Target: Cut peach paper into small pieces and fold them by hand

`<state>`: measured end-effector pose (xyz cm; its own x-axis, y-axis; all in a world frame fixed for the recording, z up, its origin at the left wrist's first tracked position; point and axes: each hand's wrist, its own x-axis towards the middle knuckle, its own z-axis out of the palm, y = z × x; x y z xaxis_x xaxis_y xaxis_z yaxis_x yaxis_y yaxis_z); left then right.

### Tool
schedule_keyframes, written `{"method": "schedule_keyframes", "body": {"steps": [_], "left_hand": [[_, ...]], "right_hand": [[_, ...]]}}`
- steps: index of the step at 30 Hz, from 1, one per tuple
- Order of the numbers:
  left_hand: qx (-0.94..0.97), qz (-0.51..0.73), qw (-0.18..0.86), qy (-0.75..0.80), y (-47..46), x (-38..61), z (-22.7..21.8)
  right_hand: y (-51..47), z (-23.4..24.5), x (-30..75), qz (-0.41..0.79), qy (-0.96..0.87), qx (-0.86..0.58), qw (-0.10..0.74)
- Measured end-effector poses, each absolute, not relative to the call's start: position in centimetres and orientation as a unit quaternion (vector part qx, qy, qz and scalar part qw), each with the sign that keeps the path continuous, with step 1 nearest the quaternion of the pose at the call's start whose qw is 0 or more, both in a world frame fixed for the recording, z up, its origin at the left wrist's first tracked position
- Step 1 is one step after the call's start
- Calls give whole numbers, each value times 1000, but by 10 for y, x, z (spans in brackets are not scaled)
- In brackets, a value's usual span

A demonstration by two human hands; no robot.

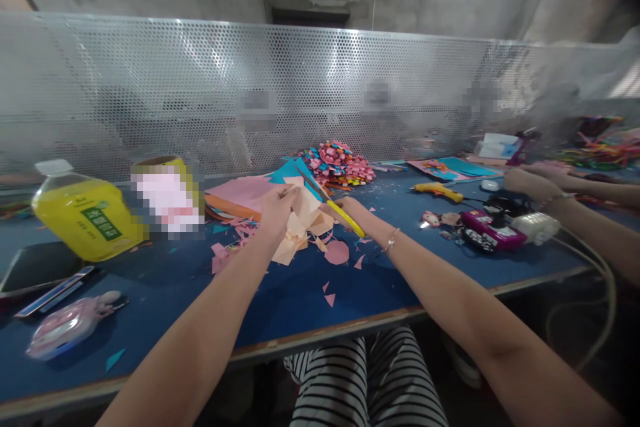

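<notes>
My left hand (277, 208) is closed, its fingers pinching a sheet of peach paper (306, 205). In my right hand (356, 211) is a pair of scissors (346, 217) with yellow handles; the blades point up and to the left, beside the paper. Whether the blades touch the paper I cannot tell. Peach offcuts lie beneath both hands, and a pink paper circle (337, 252) rests on the table just in front of them. Pink scraps (227, 257) are scattered near my left wrist. Behind my left hand are stacked pink, orange and blue sheets (240, 197).
Cut paper pieces (340, 163) form a heap at the back. On the left stand a yellow bottle (93, 213) and a tape roll (193, 193). A yellow glue gun (437, 192) and a purple object (493, 230) lie right, near another person's hand (533, 183). A perforated metal screen (210, 100) borders the table.
</notes>
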<state>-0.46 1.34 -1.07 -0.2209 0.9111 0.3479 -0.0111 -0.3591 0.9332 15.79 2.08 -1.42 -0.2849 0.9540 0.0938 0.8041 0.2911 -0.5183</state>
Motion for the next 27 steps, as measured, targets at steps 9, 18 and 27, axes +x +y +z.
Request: {"method": "schedule_keyframes", "body": {"steps": [9,18,27], "left_hand": [[489,659,377,430,25,-10,-21],[576,559,241,545,33,-20,-28],[661,417,198,591,28,-6,-33]], "right_hand": [[34,-23,182,34,-789,-602,118],[32,-24,187,11,-785,-611,106],[27,-28,178,20,-787,-600,141]]}}
